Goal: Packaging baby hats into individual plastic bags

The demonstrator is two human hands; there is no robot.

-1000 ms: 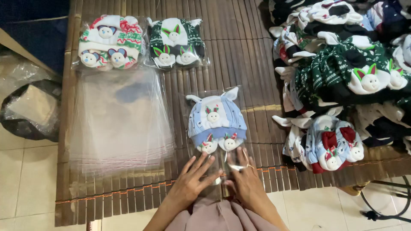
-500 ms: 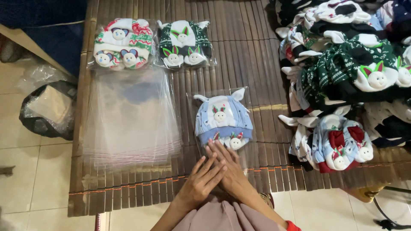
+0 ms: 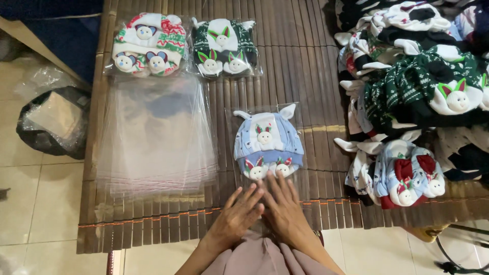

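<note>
Both hands, left point(image 3: 237, 214) and right point(image 3: 282, 206), lie flat and empty at 6 o'clock, pressing the bag point(image 3: 267, 147) mouth shut. The blue hat point(image 3: 267, 145) sits inside.

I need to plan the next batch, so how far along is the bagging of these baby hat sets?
Done: two bagged sets, a red-and-white one and a dark green one, lie at the mat's far end. In hand: the left hand and right hand press flat on the open end of the blue set's bag. Left: the pile of unbagged sets and the stack of empty bags.
</note>
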